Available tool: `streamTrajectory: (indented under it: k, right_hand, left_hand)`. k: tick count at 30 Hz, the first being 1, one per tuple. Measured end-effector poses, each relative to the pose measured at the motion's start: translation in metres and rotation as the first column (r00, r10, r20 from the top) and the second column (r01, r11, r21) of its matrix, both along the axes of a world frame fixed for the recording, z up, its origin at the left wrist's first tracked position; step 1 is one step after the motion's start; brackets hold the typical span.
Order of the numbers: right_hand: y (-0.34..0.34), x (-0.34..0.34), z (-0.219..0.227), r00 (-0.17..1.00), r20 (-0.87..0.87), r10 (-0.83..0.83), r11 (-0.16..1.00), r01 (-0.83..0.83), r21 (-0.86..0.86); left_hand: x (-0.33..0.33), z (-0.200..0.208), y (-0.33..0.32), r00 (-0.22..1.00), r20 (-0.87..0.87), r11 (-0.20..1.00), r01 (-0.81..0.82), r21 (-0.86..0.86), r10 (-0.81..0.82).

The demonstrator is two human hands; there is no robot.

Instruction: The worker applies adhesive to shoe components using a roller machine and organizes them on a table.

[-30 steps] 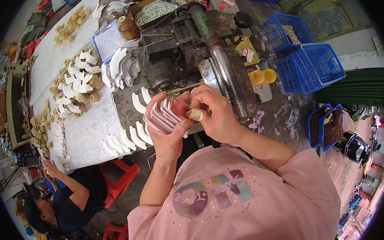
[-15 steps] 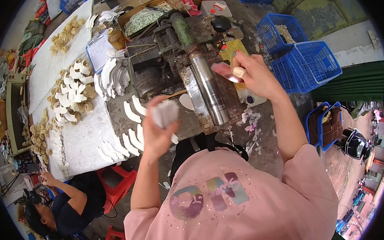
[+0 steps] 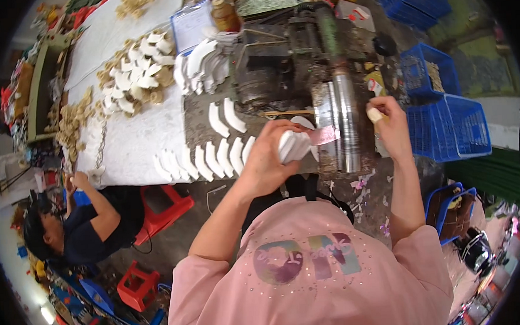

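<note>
My left hand (image 3: 264, 165) is closed round a small stack of white curved pieces (image 3: 294, 146), held above the table's front edge. From the stack a shiny pinkish strip (image 3: 327, 136) reaches over the metal roller (image 3: 346, 122) of a greasy machine; whether it is fixed to the stack I cannot tell. To the right of the roller, my right hand (image 3: 393, 126) has its fingers pinched together. A cream-coloured bit (image 3: 376, 115) shows at its thumb, either worn or held. Left of my left hand, loose white curved pieces (image 3: 222, 157) lie in rows.
Piled white curved pieces (image 3: 205, 65) stand beside a clipboard (image 3: 193, 26) and a brown bottle (image 3: 224, 15). Tan and white pieces (image 3: 132, 75) cover the white cloth. Blue crates (image 3: 467, 125) stand at the right. A co-worker (image 3: 92, 221) sits at the left by a red stool (image 3: 165, 206).
My left hand has moved right with its stack, up to the roller. My right hand has come lower, and the pinkish strip that was beside it is now by the stack. The view has shifted.
</note>
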State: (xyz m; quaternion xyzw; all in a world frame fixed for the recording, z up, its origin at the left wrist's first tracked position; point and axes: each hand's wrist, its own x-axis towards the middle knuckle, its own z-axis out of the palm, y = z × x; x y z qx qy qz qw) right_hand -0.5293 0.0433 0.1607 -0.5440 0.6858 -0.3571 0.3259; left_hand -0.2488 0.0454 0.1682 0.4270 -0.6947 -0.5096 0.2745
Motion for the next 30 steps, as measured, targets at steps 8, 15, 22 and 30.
streamTrajectory:
  k: [8,15,22,30]
  right_hand:
    - [0.007,0.01,-0.009,0.985,0.142,-0.1,0.995,0.102,-0.008]
    - [0.011,0.014,-0.006,0.978,0.154,-0.139,0.988,0.148,-0.052]
    - [0.011,0.028,0.019,0.964,0.188,-0.187,0.973,0.208,-0.098]
    - [0.012,0.143,0.03,0.935,-0.064,0.348,0.877,-0.349,-0.331]
  left_hand:
    - [0.155,-0.087,-0.048,0.611,0.618,0.857,-0.222,-0.465,0.494]
    - [0.185,-0.168,-0.035,0.513,0.856,0.956,0.212,-0.204,0.069]
    - [0.171,-0.117,-0.046,0.569,0.82,0.979,0.195,-0.063,-0.06]
    - [0.048,-0.007,-0.013,0.702,-0.613,0.899,-0.09,0.428,0.362]
